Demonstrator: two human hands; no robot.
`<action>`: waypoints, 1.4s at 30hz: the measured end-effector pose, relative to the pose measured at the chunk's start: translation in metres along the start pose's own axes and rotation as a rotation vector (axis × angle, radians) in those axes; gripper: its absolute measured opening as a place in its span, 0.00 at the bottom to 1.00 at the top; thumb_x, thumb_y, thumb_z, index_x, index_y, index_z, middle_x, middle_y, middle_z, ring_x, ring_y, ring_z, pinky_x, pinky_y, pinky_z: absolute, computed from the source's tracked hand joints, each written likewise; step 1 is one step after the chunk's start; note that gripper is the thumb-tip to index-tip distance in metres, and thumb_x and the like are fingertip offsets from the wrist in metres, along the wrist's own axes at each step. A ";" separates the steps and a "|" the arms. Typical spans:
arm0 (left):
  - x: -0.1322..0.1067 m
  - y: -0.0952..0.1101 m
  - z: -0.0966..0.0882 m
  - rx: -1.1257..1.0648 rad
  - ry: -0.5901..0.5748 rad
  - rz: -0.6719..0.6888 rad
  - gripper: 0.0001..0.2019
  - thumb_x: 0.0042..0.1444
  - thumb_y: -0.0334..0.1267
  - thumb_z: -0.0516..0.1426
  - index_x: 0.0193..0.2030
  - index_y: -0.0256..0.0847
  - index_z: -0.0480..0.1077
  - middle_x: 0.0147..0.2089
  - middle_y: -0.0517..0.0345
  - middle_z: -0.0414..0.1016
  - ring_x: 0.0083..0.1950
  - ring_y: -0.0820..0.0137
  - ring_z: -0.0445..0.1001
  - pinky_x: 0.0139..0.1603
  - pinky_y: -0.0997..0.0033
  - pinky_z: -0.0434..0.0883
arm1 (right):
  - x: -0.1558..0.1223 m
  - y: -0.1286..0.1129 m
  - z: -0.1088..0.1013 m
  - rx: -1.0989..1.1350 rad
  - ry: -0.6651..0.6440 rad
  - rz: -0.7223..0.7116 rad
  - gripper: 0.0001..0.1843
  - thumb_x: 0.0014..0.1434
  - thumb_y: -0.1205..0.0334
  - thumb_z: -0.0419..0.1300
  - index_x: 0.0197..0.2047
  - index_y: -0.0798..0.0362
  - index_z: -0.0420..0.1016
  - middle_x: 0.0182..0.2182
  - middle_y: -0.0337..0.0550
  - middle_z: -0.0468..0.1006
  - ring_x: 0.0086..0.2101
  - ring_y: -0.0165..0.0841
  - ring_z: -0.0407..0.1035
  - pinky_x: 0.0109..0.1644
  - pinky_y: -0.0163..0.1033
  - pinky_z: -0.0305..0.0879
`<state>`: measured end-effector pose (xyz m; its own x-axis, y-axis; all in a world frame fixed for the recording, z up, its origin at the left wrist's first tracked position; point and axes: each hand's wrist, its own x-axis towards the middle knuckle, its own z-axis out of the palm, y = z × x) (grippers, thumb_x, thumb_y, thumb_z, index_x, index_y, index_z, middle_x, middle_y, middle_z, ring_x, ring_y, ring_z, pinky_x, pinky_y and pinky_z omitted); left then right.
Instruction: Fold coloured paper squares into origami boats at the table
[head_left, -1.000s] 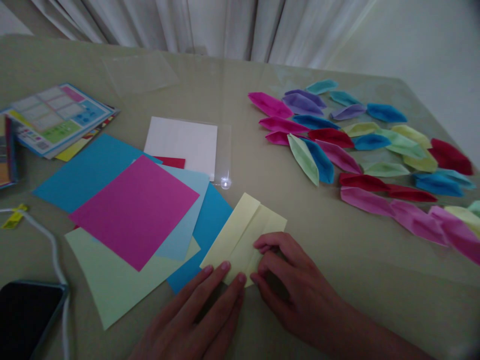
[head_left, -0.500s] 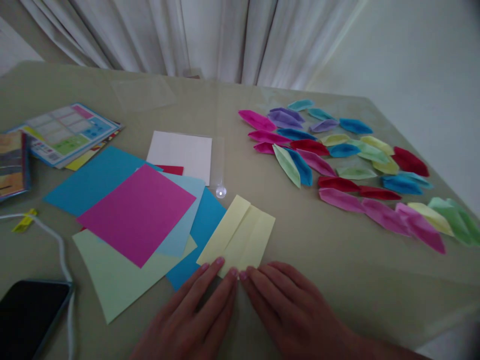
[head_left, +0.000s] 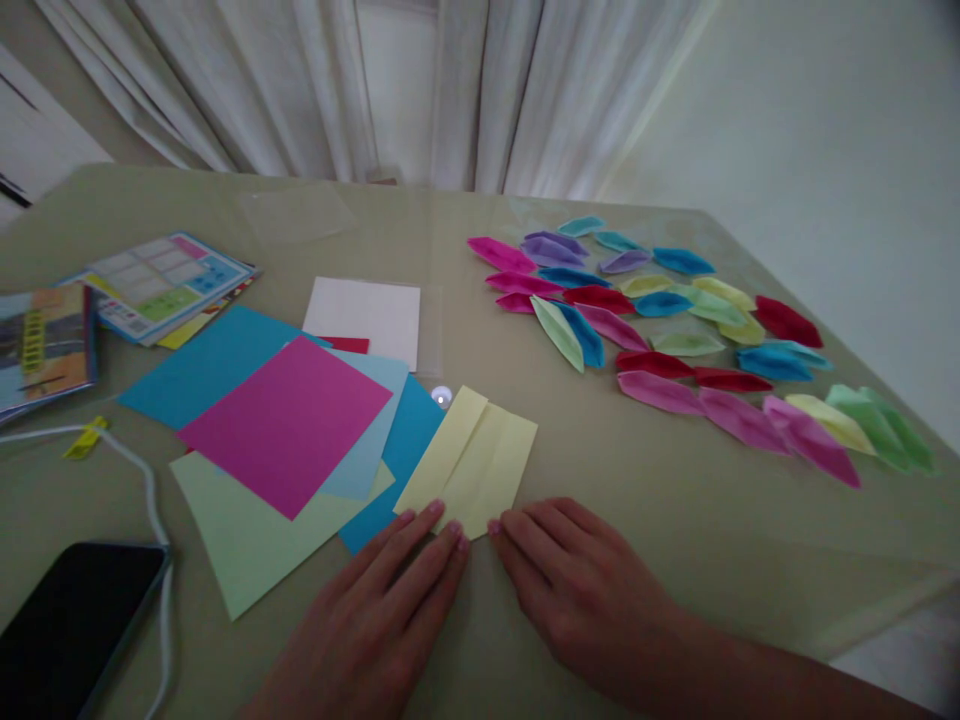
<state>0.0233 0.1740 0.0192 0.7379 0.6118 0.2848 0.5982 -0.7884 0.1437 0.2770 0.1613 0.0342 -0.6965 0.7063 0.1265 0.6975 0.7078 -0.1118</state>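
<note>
A pale yellow sheet of folded paper [head_left: 484, 450] lies on the table before me, with lengthwise creases and a raised flap along its left part. My left hand [head_left: 394, 600] rests on its near left edge, fingers stretched out and slightly apart, the fingertips pressing the paper down. At the near right corner is my right hand [head_left: 577, 570], its fingers loosely bent and side by side, fingertips down by the paper's edge. I see nothing in its grasp. The thumbs are mostly hidden.
Left of the sheet lie loose coloured papers, a magenta square [head_left: 292, 425] on top. Several folded paper pieces [head_left: 664, 390] spread across the right side. A phone [head_left: 82, 620], white cable [head_left: 154, 500], yellow clip [head_left: 88, 438], booklets [head_left: 45, 345] and white paper stack [head_left: 367, 310] are also there.
My right hand has slid rightward along the near edge of the yellow paper, away from my left hand. The left fingers stay on the paper. The view has tilted and shifted slightly.
</note>
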 end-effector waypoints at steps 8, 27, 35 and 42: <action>-0.002 -0.011 0.006 -0.037 0.125 -0.003 0.23 0.79 0.31 0.42 0.59 0.43 0.79 0.58 0.61 0.85 0.61 0.68 0.77 0.62 0.67 0.69 | 0.009 0.022 0.019 0.082 0.264 -0.091 0.10 0.74 0.69 0.61 0.53 0.64 0.81 0.48 0.51 0.86 0.47 0.40 0.77 0.52 0.46 0.73; 0.001 -0.028 0.011 -0.078 0.180 -0.157 0.19 0.71 0.27 0.56 0.66 0.35 0.73 0.69 0.41 0.73 0.69 0.55 0.68 0.72 0.56 0.60 | 0.011 0.038 0.019 0.157 0.232 -0.024 0.21 0.76 0.49 0.59 0.47 0.60 0.82 0.52 0.53 0.87 0.52 0.44 0.81 0.59 0.48 0.79; -0.006 -0.029 0.010 -0.174 0.196 -0.184 0.16 0.68 0.46 0.65 0.59 0.45 0.79 0.71 0.57 0.76 0.80 0.62 0.59 0.84 0.52 0.42 | 0.012 0.050 0.016 0.126 0.269 0.031 0.15 0.75 0.53 0.63 0.43 0.57 0.81 0.49 0.48 0.88 0.54 0.43 0.81 0.64 0.49 0.74; -0.001 -0.024 0.008 -0.223 0.170 -0.119 0.12 0.75 0.41 0.57 0.54 0.45 0.82 0.58 0.60 0.86 0.63 0.68 0.79 0.84 0.57 0.44 | 0.016 0.044 0.014 -0.013 0.302 0.068 0.11 0.74 0.60 0.64 0.40 0.56 0.80 0.49 0.47 0.88 0.54 0.42 0.79 0.69 0.50 0.65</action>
<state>0.0112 0.1931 0.0078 0.5930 0.6957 0.4054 0.5796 -0.7183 0.3848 0.2942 0.2044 0.0172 -0.5682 0.7153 0.4069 0.7440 0.6578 -0.1175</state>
